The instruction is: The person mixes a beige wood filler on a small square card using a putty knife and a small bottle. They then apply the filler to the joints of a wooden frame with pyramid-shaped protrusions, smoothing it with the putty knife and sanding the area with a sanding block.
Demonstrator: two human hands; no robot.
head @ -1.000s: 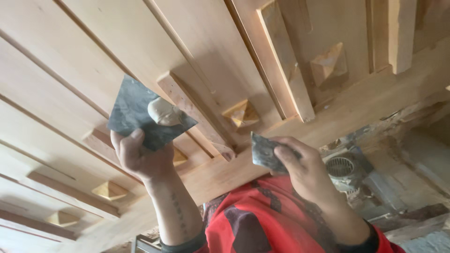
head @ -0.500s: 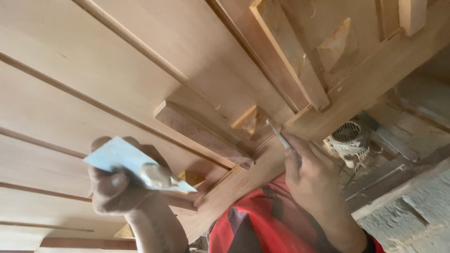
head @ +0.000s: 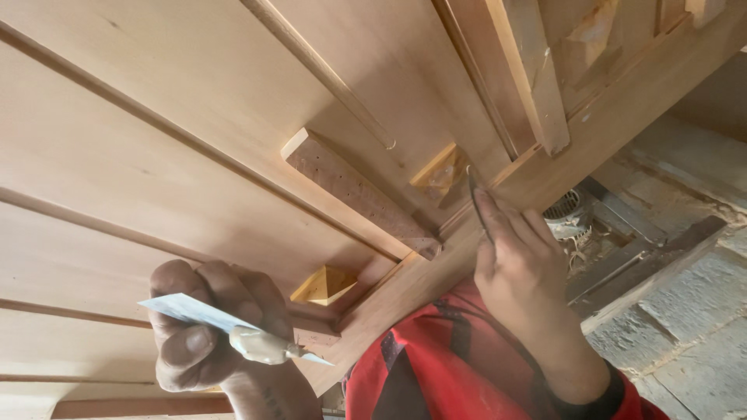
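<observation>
Two bare hands, left hand (head: 204, 327) with a dark tattoo along the bare wrist, right hand (head: 520, 264) above a black cuff, red garment with black stripes below the cuff

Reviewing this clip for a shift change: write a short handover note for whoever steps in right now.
Left hand: grips a thin flat blade carrying a lump of pale filler, held away from the wood.
Right hand: presses a small scraper into the joint beside a pyramid-shaped wooden block on the door panel.
Done: filler is loaded and the scraper is at the seam.
Left: I cannot tell how much of the seam is filled; a second pyramid block sits nearer the left hand.
</observation>
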